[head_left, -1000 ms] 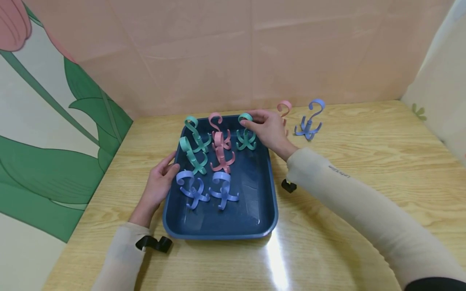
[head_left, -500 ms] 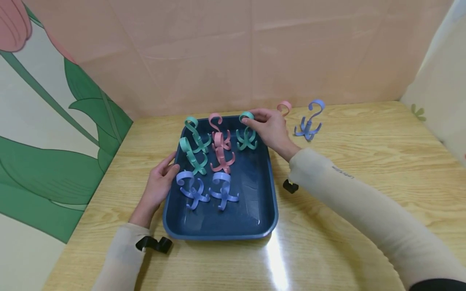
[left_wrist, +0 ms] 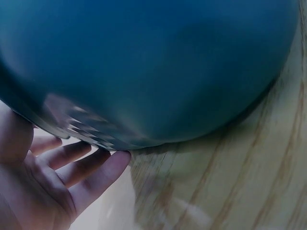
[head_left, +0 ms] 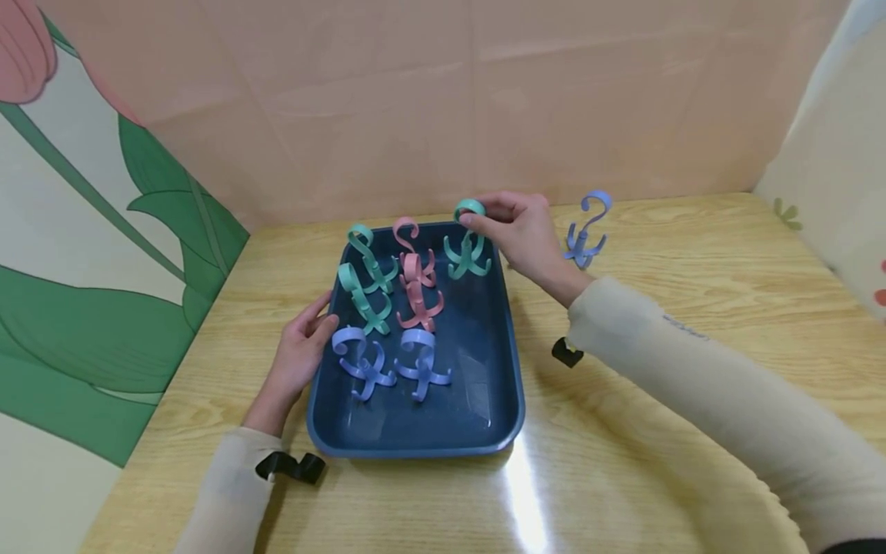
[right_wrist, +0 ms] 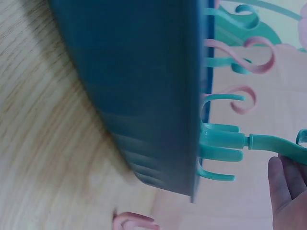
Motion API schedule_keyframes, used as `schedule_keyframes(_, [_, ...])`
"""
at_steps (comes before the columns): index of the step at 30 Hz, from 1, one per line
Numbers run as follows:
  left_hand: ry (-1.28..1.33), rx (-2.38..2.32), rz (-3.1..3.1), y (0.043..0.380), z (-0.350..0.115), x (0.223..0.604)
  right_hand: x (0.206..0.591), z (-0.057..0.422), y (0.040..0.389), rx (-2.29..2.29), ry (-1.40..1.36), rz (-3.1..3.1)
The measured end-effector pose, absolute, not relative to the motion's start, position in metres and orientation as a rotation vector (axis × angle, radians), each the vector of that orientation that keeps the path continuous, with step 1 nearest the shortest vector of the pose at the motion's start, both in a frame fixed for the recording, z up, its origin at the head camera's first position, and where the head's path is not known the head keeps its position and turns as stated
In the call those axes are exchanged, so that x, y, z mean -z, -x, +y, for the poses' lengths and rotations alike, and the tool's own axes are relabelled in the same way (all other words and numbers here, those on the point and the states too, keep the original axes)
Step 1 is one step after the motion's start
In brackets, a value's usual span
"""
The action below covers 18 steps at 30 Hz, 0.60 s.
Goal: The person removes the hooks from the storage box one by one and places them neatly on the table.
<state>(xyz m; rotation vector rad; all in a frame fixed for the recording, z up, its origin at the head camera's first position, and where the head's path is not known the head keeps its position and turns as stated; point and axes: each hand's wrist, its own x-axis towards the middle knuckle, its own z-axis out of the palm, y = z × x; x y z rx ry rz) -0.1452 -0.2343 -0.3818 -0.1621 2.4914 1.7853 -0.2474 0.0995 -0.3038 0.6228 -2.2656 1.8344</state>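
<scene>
My right hand [head_left: 529, 235] pinches the curled top of a green multi-prong hanging hook [head_left: 467, 261] over the far right corner of the dark blue tray [head_left: 415, 446]. In the right wrist view that hook's prongs stand around the height of the tray rim. At the tray's left side my left hand [head_left: 301, 350] holds the wall, thumb at the rim and fingers along the outside. Within the tray lie two more green hooks [head_left: 370, 304] at left, two pink hooks [head_left: 421, 304] in the middle and two purple hooks [head_left: 424, 369] nearer the front.
A purple hook [head_left: 584, 242] stands on the wooden table [head_left: 678, 308] at the back right. Part of a pink hook [right_wrist: 134, 221] shows beside the tray in the right wrist view. A pinkish covered wall [head_left: 374, 115] rises behind the table.
My right hand has moved up and slightly right, raising the green hook. The pink hook outside the tray is now hidden behind that hand in the head view. My left hand stays put.
</scene>
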Motion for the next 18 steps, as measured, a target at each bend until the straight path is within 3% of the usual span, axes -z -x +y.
schedule_keyframes(18, [0.202,-1.767,2.508,0.147,-0.238,0.384,0.286,0.16,0.225,-1.934,-0.607,-2.176])
